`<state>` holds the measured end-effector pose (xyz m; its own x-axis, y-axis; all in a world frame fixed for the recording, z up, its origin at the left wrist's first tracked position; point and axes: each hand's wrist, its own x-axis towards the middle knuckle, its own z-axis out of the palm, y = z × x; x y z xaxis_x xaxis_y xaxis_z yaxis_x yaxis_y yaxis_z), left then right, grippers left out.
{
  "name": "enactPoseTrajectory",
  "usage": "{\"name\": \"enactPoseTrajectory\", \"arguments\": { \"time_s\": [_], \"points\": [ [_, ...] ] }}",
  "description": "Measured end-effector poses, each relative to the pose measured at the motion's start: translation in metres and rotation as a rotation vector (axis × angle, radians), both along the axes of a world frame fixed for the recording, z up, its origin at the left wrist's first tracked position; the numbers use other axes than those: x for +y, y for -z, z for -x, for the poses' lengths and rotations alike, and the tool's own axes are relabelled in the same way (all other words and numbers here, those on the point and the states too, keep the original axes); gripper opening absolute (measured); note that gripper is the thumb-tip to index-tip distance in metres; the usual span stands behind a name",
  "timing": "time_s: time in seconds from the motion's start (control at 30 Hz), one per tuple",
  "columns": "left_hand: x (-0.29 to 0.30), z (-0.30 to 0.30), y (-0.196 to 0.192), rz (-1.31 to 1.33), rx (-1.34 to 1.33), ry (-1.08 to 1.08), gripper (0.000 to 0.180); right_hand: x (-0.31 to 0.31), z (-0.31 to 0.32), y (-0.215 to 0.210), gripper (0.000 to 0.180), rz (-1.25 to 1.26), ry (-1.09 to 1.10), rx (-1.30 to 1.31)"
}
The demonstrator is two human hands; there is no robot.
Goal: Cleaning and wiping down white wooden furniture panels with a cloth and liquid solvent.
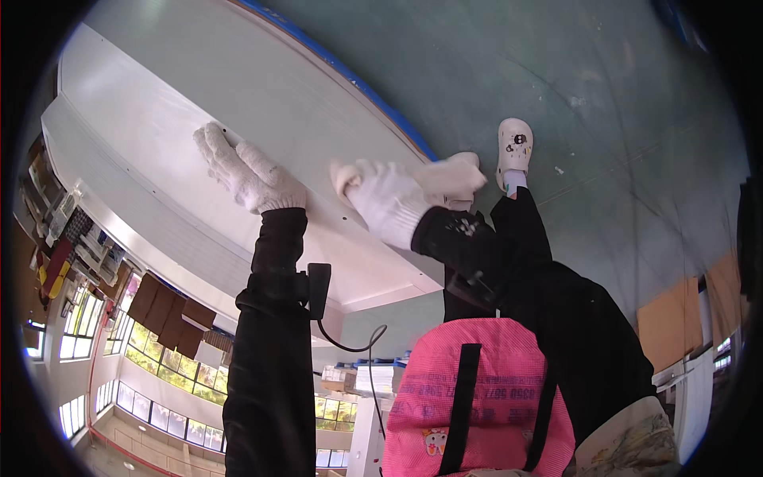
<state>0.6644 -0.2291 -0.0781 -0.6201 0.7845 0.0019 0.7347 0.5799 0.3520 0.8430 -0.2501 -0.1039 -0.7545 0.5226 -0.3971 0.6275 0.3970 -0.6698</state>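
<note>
Panel (262, 119), long, flat, smooth white.

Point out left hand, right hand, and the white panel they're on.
left hand (248, 171): head view, back of the white glove.
right hand (389, 199): head view, back of the white glove.
white panel (159, 119): head view, bare flat face left of the hands.

A long white panel (238, 103) with a ribbed face (one long edge trimmed in blue) lies flat and slanted across the green floor, small holes dotting its surface
</note>
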Motion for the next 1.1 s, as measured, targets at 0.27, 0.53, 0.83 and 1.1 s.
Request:
{"name": "enactPoseTrajectory", "arguments": {
  "time_s": [0.27,0.53,0.83,1.1],
  "points": [
    [0.005,-0.002,-0.004,-0.001,-0.029,-0.078,0.054,-0.029,-0.052,0.050,0.032,0.313,-0.210,-0.301],
    [-0.001,-0.003,-0.002,-0.018,0.056,0.016,0.052,0.037,0.022,-0.012,0.029,0.047,-0.119,0.046],
    [-0.004,0.006,-0.006,-0.041,0.084,0.050,0.052,-0.003,-0.043,-0.004,0.038,0.318,-0.341,-0.092],
    [0.006,0.001,-0.002,-0.039,0.067,0.043,0.054,0.061,0.031,0.027,0.033,0.231,-0.144,0.069]
  ]
}}
